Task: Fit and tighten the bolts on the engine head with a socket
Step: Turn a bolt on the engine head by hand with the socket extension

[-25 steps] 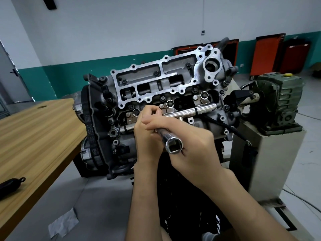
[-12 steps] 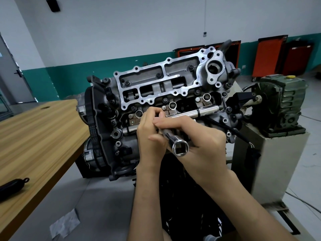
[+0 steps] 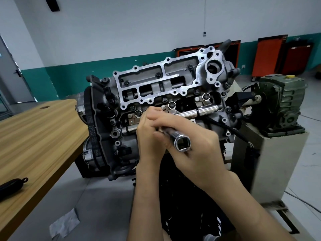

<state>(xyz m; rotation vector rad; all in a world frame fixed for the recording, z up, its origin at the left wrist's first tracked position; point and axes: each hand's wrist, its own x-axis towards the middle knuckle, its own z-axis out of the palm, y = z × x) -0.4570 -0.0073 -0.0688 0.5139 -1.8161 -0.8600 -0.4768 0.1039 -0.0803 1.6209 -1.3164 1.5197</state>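
Socket (image 3: pixel 174 135) lies in the right hand (image 3: pixel 201 155), whose grip clasps it; left hand (image 3: pixel 149 136) alongside, grip unclear.

table (image 3: pixel 34 136) left | engine head (image 3: pixel 156 84) centre | gearbox (image 3: pixel 281 105) right

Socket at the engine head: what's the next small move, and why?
Probably twirl the socket by hand to start the thread: its square drive end faces the camera with no ratchet fitted, right hand and left hand grip it at the engine head, its far end hidden.
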